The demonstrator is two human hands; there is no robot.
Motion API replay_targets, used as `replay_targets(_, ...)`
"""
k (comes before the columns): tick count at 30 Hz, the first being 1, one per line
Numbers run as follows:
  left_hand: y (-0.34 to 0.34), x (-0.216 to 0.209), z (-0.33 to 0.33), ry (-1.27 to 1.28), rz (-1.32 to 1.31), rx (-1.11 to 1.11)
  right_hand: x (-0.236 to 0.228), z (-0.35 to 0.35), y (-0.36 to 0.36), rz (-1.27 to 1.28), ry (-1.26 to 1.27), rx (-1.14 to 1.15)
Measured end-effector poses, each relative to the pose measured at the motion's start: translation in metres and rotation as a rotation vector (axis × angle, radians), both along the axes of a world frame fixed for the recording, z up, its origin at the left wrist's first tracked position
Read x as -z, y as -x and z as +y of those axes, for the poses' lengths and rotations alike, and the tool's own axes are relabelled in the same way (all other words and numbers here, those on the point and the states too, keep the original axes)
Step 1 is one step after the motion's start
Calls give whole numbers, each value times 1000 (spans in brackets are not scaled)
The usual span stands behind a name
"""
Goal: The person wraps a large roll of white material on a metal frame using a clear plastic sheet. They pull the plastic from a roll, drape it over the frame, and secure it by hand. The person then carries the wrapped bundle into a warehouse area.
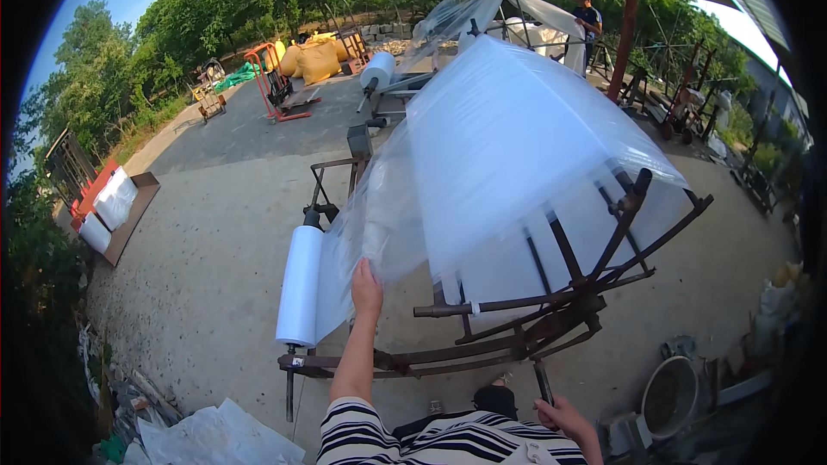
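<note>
A sheet of clear plastic film (379,215) runs from a white roll of film (300,286) on the left to a rusty metal winding frame (586,297), where layers of wound film (517,120) are stretched. My left hand (367,288) is raised at the film's near edge, its fingers closed on it. Low on the right, my right hand (564,420) is wrapped round the dark crank handle (543,381) that hangs below the frame's hub. Part of that grip is hidden from view.
A second roll of film (377,71) sits on a stand farther back. Red hand trucks (269,82) and yellow sacks (312,60) stand beyond. A person (588,21) is at the far right. Near me lie crumpled plastic (220,435) and a round basin (670,396).
</note>
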State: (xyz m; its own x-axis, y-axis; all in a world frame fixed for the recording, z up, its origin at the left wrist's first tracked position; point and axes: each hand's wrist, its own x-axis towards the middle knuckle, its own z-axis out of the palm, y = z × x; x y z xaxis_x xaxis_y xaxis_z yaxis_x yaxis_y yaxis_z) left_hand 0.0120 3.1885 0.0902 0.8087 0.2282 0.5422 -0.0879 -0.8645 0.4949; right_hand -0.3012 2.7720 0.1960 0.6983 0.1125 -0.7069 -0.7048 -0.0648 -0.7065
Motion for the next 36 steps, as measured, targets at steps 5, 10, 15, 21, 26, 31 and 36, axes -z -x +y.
replay_targets(5,4,-1,2,-6,25,-18,-135,-40,3,-378,971,162)
replay_targets(10,-1,4,2,-16,35,-45,-106,-152,-17,-482,1636,277)
replay_targets(15,0,-4,0,-40,103,-23,6,-271,-33,-260,1671,270)
replay_targets(21,3,-9,4,-132,100,-4,183,-255,-45,5,1381,292)
replay_targets(26,5,-6,9,-97,104,14,265,-139,-36,148,924,183)
replay_targets(31,2,0,0,-57,79,7,202,-28,-11,27,579,-110)
replay_targets(36,4,1,3,-8,58,-11,43,2,4,-91,167,-86)
